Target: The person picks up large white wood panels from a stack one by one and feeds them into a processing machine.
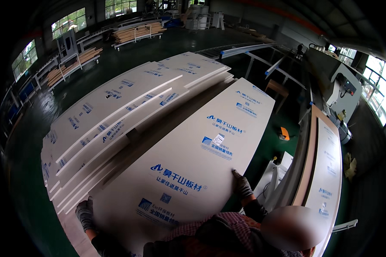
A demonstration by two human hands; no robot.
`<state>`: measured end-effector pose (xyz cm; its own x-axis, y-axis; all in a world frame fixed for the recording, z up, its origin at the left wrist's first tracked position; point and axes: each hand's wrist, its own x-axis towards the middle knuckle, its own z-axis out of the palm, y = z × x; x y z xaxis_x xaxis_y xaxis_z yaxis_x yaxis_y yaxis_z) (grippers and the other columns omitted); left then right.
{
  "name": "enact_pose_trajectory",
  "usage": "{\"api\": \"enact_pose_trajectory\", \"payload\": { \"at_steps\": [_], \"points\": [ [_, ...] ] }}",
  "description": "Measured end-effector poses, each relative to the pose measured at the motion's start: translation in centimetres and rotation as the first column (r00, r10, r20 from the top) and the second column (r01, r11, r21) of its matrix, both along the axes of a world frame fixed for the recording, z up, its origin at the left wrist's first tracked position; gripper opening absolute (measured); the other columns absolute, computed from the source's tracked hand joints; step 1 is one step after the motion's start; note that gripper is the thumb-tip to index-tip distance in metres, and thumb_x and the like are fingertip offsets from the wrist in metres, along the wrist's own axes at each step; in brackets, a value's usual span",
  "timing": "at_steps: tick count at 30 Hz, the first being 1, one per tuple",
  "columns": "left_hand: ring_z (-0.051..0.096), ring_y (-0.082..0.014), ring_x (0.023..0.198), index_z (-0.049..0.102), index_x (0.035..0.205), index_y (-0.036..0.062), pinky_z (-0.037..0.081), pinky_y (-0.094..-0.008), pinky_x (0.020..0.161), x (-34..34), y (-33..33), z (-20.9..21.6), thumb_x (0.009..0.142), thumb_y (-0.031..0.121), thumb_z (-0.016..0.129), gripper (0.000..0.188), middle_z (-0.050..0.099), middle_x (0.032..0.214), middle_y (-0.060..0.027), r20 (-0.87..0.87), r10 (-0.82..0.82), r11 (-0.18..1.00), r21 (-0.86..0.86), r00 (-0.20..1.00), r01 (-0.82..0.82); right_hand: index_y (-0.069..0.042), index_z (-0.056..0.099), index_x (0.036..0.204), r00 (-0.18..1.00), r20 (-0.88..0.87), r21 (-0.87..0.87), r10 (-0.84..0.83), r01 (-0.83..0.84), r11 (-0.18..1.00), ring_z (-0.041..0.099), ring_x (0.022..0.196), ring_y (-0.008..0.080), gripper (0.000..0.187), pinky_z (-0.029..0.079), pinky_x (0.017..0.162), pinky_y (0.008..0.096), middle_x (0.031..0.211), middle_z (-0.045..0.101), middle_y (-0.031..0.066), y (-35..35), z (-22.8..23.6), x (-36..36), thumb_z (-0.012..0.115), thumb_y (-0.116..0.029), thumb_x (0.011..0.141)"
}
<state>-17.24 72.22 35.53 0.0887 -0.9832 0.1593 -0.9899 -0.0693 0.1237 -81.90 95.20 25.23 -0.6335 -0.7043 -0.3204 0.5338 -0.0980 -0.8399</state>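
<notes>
A long white panel board [197, 145] with blue print lies in front of me, its length running away toward the far right. My left hand [85, 214], in a grey glove, closes on the board's near left edge. Along the right edge my right hand [243, 187], gloved too, grips the board, its thumb on the top face and the other fingers out of sight below. To the left a fanned stack of similar white boards [111, 103] lies with uneven edges, and a dark gap separates part of it from the held board.
At the right another printed white board [328, 162] lies on a brown panel [299, 188] beside a machine [330, 77]. An orange box [284, 133] sits on the green floor. Metal rails [246, 50] stand beyond; racks of wood strips [137, 33] are far back. A blurred patch covers the lower right.
</notes>
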Motion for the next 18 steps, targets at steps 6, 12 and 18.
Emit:
{"api": "enact_pose_trajectory", "payload": {
  "at_steps": [6,12,18],
  "points": [
    [0.060,-0.0394,0.078,0.064,0.069,0.0062,0.046,-0.0482,0.071,0.2,-0.8,-3.0,0.087,0.051,0.051,0.050,0.063,0.077,-0.0195,-0.139,0.050,0.998,-0.036,0.989,-0.055,-0.001,0.053,0.120,0.967,0.239,-0.014,0.090,-0.089,0.996,0.058,0.099,0.0206,0.039,0.049,0.087,0.0343,0.110,0.061,0.0091,-3.0,4.4,2.4,0.060,-0.025,0.090],
    [0.059,-0.0407,0.079,0.065,0.073,0.0052,0.046,-0.0481,0.073,0.3,-7.3,-3.4,0.085,0.051,0.053,0.049,0.063,0.079,-0.0201,-0.100,0.029,0.996,0.089,0.995,-0.020,-0.004,0.057,0.115,0.957,0.113,0.322,0.268,-0.291,0.901,0.065,0.082,0.0192,0.043,0.055,0.067,0.0362,0.103,0.065,0.0054,-6.1,7.4,0.7,0.063,-0.037,0.087],
    [0.056,-0.0401,0.091,0.063,0.101,0.0062,0.045,-0.0483,0.080,5.4,-8.5,-12.4,0.088,0.032,0.054,0.031,0.061,0.101,-0.0202,-0.047,-0.173,0.923,-0.355,0.984,0.145,-0.012,0.063,0.102,0.890,0.062,0.608,0.452,-0.393,0.690,0.067,0.069,0.0197,0.034,0.055,0.058,0.0328,0.085,0.068,0.0051,-7.3,2.7,-1.1,0.054,-0.043,0.090]
  ]
}}
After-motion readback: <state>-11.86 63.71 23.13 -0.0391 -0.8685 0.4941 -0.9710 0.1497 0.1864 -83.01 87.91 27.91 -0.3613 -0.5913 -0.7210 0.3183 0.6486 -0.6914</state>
